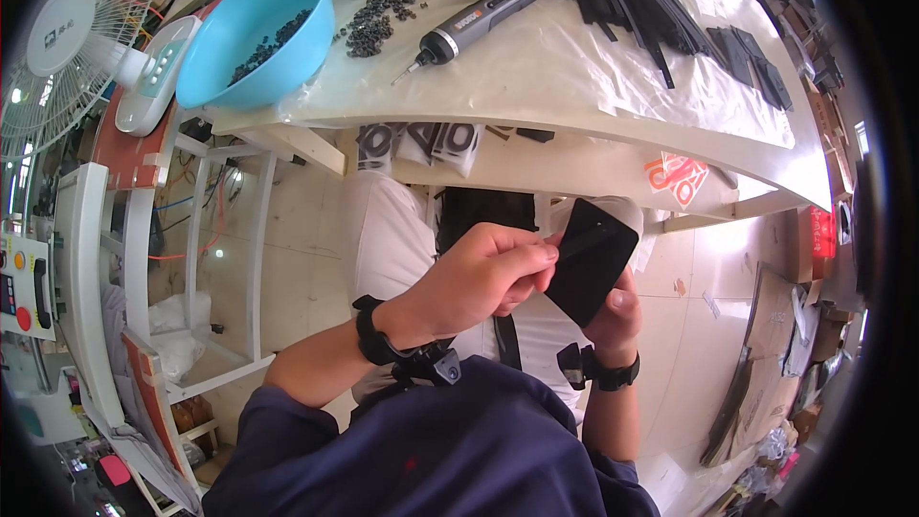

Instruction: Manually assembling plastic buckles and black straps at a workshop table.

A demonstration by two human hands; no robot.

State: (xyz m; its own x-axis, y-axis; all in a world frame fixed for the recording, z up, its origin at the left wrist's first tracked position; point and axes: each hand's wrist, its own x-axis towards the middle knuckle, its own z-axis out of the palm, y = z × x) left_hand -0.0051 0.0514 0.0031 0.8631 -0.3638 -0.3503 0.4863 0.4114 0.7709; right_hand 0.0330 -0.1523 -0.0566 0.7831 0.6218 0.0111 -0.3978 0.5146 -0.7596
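A flat black rectangular panel (595, 263), roughly phone-sized with a glossy face, is held tilted above my lap. My right hand (617, 314) grips it by its lower right corner, the thumb along the edge. At the panel's left edge, my left hand (493, 268) is closed with thumb and forefinger pinched together. Whatever the left fingertips hold, if anything, is too small to make out. A faint darker band crosses the panel from those fingertips. Both wrists wear black straps with small devices.
Ahead on the worktable (354, 86) lie a cordless screwdriver (479, 24), a pile of small dark parts (378, 24) and black strips (613, 0). A blue basin (263, 33) holds more parts, with a fan (72, 29) to its left. Cardboard (756, 364) leans at right.
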